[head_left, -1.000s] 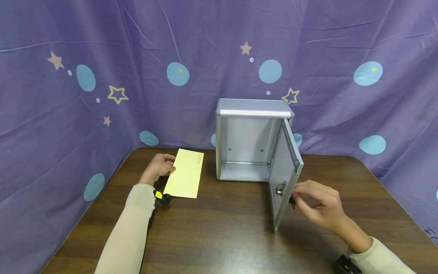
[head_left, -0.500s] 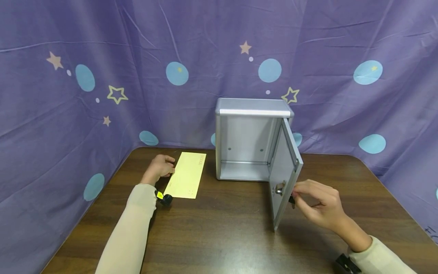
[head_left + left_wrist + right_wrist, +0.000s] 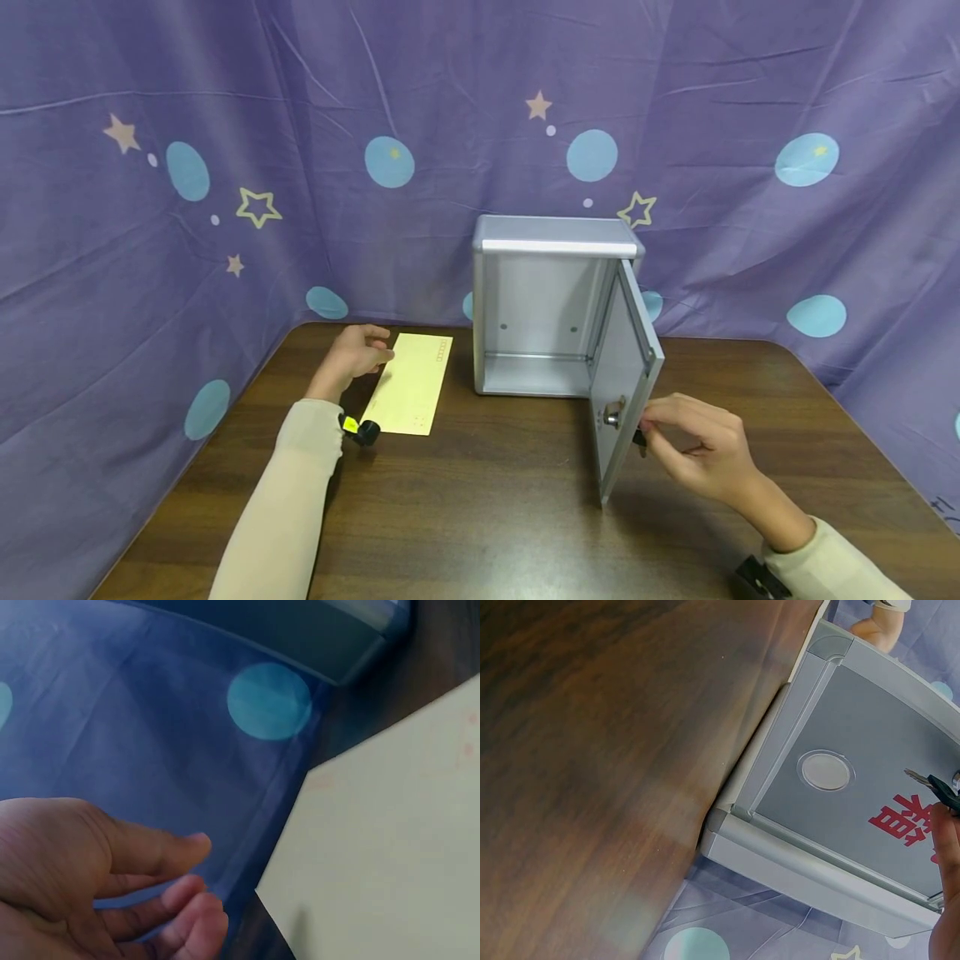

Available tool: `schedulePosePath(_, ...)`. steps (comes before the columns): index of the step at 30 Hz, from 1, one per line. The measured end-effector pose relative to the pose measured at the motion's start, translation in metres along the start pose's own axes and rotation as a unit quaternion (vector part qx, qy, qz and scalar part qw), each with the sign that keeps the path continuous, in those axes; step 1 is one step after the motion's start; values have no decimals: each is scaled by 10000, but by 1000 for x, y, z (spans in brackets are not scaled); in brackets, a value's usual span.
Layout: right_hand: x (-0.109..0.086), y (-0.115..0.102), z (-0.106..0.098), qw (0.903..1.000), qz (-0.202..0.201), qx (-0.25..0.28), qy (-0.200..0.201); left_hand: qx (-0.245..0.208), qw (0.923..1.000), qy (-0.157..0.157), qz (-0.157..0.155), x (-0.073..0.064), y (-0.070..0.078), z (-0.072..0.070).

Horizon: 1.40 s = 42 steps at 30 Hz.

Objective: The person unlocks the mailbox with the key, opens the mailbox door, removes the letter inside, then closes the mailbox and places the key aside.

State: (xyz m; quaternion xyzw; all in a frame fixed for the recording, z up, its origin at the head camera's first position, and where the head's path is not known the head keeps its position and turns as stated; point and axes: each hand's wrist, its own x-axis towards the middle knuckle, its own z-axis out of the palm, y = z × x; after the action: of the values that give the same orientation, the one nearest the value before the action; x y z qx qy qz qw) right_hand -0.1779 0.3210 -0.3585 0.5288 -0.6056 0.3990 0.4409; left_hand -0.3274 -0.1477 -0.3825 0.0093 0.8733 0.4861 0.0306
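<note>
A yellow envelope (image 3: 411, 387) lies flat on the table, left of a grey metal letter box (image 3: 561, 232). My left hand (image 3: 354, 357) hovers at its left edge, fingers loosely bent. In the left wrist view, that hand (image 3: 112, 881) holds nothing and is apart from the envelope (image 3: 397, 840). The box's door (image 3: 618, 367) is swung out to the front, with a lock (image 3: 613, 414) on its inner side. At the door's outer side, my right hand (image 3: 697, 442) pinches a black-headed key (image 3: 943, 792); another key blade dangles there. Most of this hand is outside the right wrist view.
The box stands near the back of the brown wooden table (image 3: 480, 525). A purple patterned curtain (image 3: 450, 92) hangs close behind and to the left. Red characters (image 3: 904, 820) and a round disc (image 3: 826, 771) mark the door's outer face.
The envelope has gone from tilted up in my left hand to flat on the table, slightly right. My left hand has let go and risen a little. My right hand has stayed put.
</note>
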Motion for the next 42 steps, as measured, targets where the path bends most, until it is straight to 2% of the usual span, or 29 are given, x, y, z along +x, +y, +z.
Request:
schedulePosePath(5,2,-1,0,10000,-1,34,-8,-60,9985,227,486,-2,12,0)
schedulePosePath(10,4,-4,0,9999,-20,105,-26,-37,9912,534,1214,-4,25,2)
schedulePosePath(14,5,-4,0,9999,-20,95,-33,-181,9816,724,1758,-8,37,5)
schedulePosePath(18,6,-4,0,10000,-16,71,-38,-532,9713,808,2171,-13,50,11)
schedulePosePath(26,6,-6,-1,10000,-20,16,-49,-1126,9423,892,3024,-17,64,27)
schedulePosePath(29,6,-7,-1,10000,-14,2,-54,-1198,9358,899,3190,-17,67,33)
schedulePosePath(42,8,-8,3,10000,-2,-79,-29,-1470,9223,631,3518,-18,76,61)
